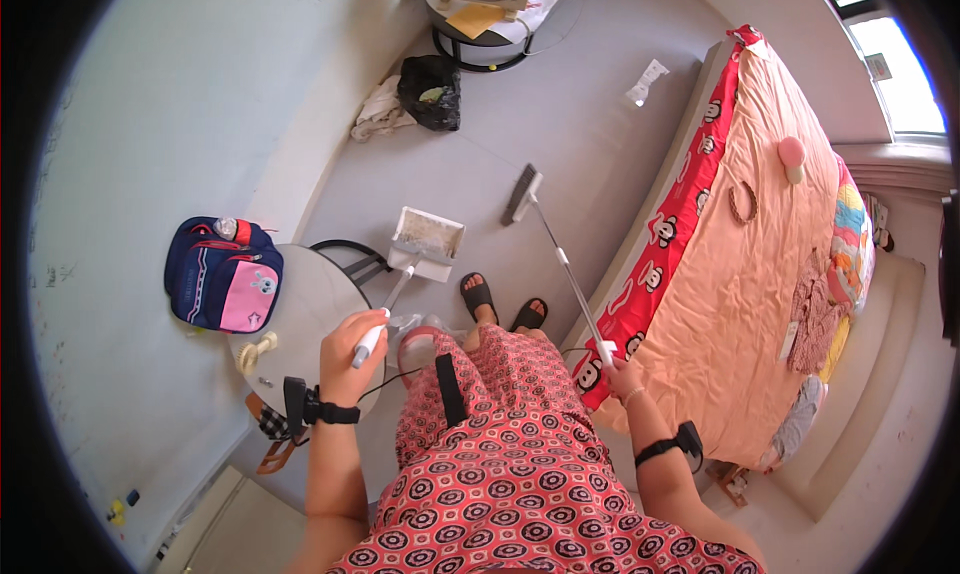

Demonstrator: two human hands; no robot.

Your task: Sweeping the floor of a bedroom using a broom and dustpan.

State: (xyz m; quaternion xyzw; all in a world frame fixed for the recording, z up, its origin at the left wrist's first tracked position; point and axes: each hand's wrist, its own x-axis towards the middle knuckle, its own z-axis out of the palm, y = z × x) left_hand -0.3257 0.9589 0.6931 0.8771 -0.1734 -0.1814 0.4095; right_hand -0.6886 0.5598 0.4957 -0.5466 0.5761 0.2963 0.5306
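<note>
Two hands, one dustpan, one broom, seen from the head camera.

The left hand [352, 352] is clenched around the handle of the single dustpan [427, 244], whose tray rests on the grey floor [560, 114] at twelve o'clock from that hand. The right hand [622, 376] grasps the one broom [522, 194], its head at eleven o'clock. Two sandals [479, 296] stand between the tools.

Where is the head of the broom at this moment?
In the head view, the broom head rests on the grey floor ahead of the person, right of the dustpan and left of the bed.
</note>
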